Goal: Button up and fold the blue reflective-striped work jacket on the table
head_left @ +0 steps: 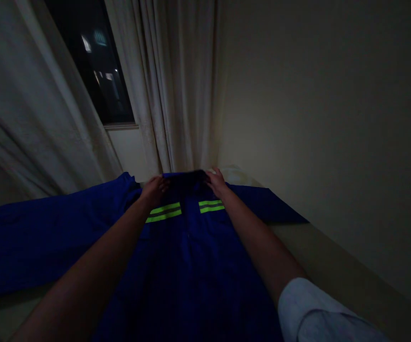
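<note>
A dark blue work jacket (191, 256) with neon yellow-green reflective stripes (164, 212) lies spread flat on a pale surface, sleeves out to either side. My left hand (154, 189) rests on the left side of its collar (187, 177), fingers curled onto the cloth. My right hand (217, 183) holds the collar's right side, fingers closed on the edge. Both arms reach forward over the jacket's front.
Pale curtains (170, 85) hang ahead and to the left, with a dark window (95, 61) between them. A plain wall (333, 118) runs along the right. The pale surface's edge (337, 266) shows at right, close to the wall. The room is dim.
</note>
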A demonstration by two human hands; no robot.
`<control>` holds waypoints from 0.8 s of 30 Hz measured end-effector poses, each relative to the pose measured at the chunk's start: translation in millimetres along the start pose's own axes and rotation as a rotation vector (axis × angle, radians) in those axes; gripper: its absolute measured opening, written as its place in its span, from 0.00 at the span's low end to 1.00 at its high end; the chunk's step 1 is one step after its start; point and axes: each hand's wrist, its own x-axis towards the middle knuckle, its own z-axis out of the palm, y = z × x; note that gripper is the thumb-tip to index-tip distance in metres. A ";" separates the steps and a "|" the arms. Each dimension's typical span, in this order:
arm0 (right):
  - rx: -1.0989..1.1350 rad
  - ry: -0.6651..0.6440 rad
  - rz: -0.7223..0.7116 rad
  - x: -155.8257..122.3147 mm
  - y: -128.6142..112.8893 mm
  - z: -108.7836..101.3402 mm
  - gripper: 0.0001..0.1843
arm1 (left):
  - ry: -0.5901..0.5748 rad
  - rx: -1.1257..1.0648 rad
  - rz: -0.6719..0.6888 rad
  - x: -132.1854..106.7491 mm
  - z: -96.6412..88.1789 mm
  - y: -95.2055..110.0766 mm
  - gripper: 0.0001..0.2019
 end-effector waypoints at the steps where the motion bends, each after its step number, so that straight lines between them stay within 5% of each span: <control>1: 0.033 0.021 -0.037 2.6 2.6 5.9 0.36 | 0.004 0.058 0.041 0.8 2.2 -3.2 0.23; 8: -0.521 -0.130 -0.323 -26.1 45.8 47.6 0.36 | -0.075 0.724 0.185 -34.4 14.3 -50.8 0.29; 14: -0.584 -0.064 -0.509 -58.1 18.9 35.4 0.26 | -0.167 0.978 0.320 -64.6 11.8 -37.7 0.30; 16: -0.592 -0.174 -0.540 -98.2 15.0 32.0 0.25 | -0.216 1.036 0.369 -103.7 12.6 -41.3 0.31; 21: -0.624 -0.336 -0.593 -250.6 41.7 16.1 0.47 | -0.161 1.235 0.496 -232.0 11.2 -68.3 0.34; 24: -0.629 -0.383 -0.607 -303.7 61.7 8.6 0.50 | -0.167 1.244 0.469 -266.7 9.9 -72.9 0.33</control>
